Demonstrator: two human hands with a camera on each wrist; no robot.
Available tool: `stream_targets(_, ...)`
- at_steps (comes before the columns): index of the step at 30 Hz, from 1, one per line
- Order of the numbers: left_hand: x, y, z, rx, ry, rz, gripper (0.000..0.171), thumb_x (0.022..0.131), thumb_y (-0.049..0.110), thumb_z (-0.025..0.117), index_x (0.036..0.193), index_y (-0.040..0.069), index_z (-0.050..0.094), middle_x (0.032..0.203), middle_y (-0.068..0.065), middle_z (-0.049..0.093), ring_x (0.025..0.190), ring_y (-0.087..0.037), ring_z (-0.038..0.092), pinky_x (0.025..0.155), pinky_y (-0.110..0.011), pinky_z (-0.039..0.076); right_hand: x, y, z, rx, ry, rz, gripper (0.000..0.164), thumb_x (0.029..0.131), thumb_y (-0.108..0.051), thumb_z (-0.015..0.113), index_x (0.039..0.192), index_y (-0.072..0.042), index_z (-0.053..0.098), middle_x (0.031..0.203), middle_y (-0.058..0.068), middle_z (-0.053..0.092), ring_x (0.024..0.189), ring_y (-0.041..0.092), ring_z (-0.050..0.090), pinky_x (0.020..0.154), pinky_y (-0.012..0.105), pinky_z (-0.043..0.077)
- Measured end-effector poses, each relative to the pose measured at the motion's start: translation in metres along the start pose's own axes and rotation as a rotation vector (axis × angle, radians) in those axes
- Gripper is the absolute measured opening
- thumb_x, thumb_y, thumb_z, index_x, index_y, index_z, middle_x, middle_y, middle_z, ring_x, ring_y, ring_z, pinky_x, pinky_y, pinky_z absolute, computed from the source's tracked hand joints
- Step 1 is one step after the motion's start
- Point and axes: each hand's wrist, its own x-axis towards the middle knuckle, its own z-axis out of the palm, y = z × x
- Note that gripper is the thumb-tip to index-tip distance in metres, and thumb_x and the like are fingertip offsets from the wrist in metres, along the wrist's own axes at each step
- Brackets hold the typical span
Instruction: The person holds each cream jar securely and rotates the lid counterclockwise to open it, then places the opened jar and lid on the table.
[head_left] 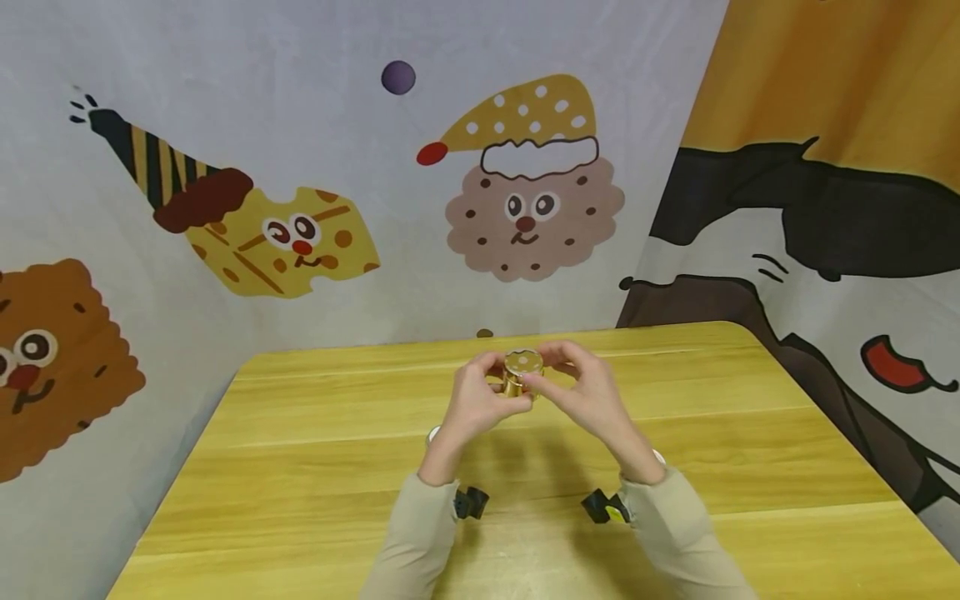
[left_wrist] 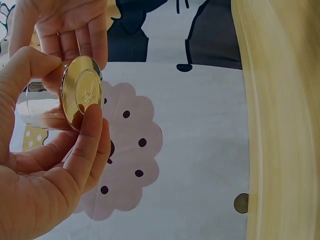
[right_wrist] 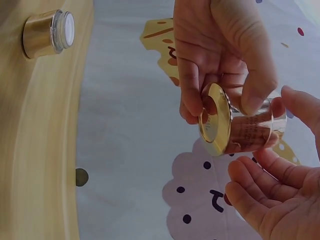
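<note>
Both hands hold a small shiny gold cosmetic jar in front of the person, above the table. Its wide round base, with raised lettering, faces down in both wrist views. My left hand grips the gold jar low on its side; the thumb presses the wall in the right wrist view. Curled about the upper end is my right hand, its thumb and a fingertip at the rim. In the left wrist view, the left hand partly hides the jar, with the right hand behind.
A second gold jar with a glass neck and white top stands on the wooden table. Near the wrists in the head view, white edges show, mostly hidden. A cartoon-printed cloth hangs behind the table.
</note>
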Motion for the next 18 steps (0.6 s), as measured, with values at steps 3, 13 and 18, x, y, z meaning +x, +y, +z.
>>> stream_targets(3,0.0,0.0,0.001,0.001,-0.003,-0.005,0.04,0.066,0.0,0.077,0.103,-0.004,0.062,0.096,-0.013,0.06,0.087,-0.022,0.057,0.073,-0.032,0.057,0.001,-0.001,0.002,0.0,-0.001,0.028,0.036,0.077,-0.015,0.078,0.106,-0.001,0.063,0.097,0.009,0.065,0.092,0.022,0.061,0.091,0.039,0.05)
stream_targets(13,-0.009,0.039,-0.007,0.007,-0.015,0.013,0.035,0.066,-0.007,0.071,0.099,-0.012,0.06,0.091,-0.018,0.059,0.082,-0.025,0.056,0.072,-0.044,0.056,0.002,-0.002,0.009,-0.019,0.03,0.03,0.042,0.071,-0.016,0.082,0.106,0.001,0.064,0.096,0.012,0.066,0.091,0.024,0.062,0.089,0.04,0.05)
stream_targets(18,-0.01,0.041,-0.008,-0.004,-0.027,0.021,0.035,0.067,-0.008,0.071,0.099,-0.014,0.06,0.091,-0.018,0.058,0.082,-0.027,0.056,0.072,-0.046,0.056,0.002,-0.002,0.009,-0.025,0.027,0.013,0.038,0.071,-0.013,0.082,0.102,0.001,0.065,0.095,0.011,0.065,0.089,0.025,0.062,0.09,0.04,0.05)
